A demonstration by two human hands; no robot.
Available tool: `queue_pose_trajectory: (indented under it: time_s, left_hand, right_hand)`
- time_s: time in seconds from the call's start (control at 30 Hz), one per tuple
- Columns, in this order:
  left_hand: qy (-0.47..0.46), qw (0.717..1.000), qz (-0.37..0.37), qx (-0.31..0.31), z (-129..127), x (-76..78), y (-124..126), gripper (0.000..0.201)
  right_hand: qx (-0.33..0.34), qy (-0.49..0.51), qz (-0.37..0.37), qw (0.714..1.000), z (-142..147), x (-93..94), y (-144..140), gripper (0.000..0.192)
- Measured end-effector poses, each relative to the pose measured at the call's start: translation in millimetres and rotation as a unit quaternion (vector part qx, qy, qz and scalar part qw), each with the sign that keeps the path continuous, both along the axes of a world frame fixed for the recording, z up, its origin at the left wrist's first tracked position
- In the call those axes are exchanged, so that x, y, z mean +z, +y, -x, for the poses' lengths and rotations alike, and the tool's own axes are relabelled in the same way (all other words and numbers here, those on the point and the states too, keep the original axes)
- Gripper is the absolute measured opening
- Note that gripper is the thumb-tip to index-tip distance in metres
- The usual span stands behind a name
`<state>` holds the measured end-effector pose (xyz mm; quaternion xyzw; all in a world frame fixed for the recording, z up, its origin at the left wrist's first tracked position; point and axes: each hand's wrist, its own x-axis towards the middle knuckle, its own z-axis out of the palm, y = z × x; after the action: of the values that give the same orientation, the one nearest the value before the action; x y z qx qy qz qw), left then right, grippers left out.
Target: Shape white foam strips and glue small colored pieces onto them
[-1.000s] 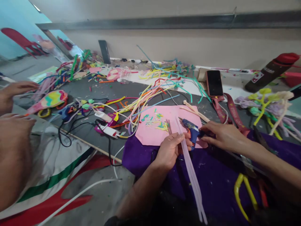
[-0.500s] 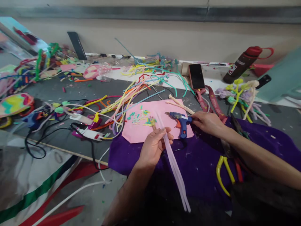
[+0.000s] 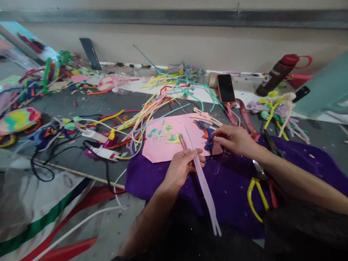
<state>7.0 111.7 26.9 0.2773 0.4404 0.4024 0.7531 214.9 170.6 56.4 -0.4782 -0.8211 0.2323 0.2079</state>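
My left hand (image 3: 182,166) pinches a bundle of pale pink pipe cleaners (image 3: 204,185) that runs from the pink sheet down over my lap. My right hand (image 3: 233,139) grips the handle of a blue and orange glue gun (image 3: 207,133), lifted slightly at the right edge of the pink foam sheet (image 3: 165,146). Small coloured snippets (image 3: 163,133) lie scattered on that sheet. A purple cloth (image 3: 233,185) spreads under both hands.
Heaps of coloured pipe cleaners (image 3: 163,98) cover the grey mat. A phone (image 3: 226,88) and lanyard (image 3: 244,116) lie behind the sheet, a red-capped bottle (image 3: 280,72) at the back right. Yellow-handled pliers (image 3: 255,195) rest on the cloth. Black cables (image 3: 54,156) trail at left.
My right hand has closed on the glue gun and raised it off the pink sheet. The camera swung right, so another person's hands at left left the view.
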Motion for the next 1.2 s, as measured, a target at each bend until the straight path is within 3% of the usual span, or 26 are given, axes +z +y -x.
queue_pose_trajectory:
  time_s: [0.07, 0.13, 0.27, 0.37, 0.6, 0.77, 0.93, 1.2]
  left_hand:
    - [0.007, 1.000, -0.004, -0.019, -3, -0.1, -1, 0.027]
    - [0.021, 0.999, -0.007, -0.041, -5, 0.0, -1, 0.027]
    - [0.057, 0.996, -0.020, -0.068, -7, -0.5, -2, 0.029]
    - [0.067, 0.995, -0.021, -0.065, -6, -2.6, -3, 0.031]
    - [0.082, 0.994, -0.033, -0.063, -8, -8.8, -4, 0.027]
    - [0.092, 0.992, -0.052, -0.066, -12, -6.0, -7, 0.026]
    - [0.094, 0.991, -0.066, -0.074, -11, -3.6, -8, 0.027]
    - [0.090, 0.990, -0.077, -0.076, -16, -2.8, -21, 0.023]
  right_hand:
    - [0.037, 0.125, 0.145, 0.981, 14, 2.3, -4, 0.022]
    - [0.032, 0.212, 0.274, 0.938, 28, -0.6, -5, 0.023]
    - [0.002, 0.298, 0.380, 0.875, 46, -10.4, -1, 0.026]
    - [-0.014, 0.319, 0.386, 0.865, 50, -13.2, -1, 0.027]
    - [-0.019, 0.327, 0.333, 0.884, 49, -13.1, -12, 0.024]
    - [0.001, 0.330, 0.322, 0.888, 45, -12.9, -18, 0.022]
    - [-0.022, 0.341, 0.321, 0.883, 34, -7.6, -22, 0.020]
    - [-0.046, 0.333, 0.259, 0.905, 24, -1.3, -32, 0.016]
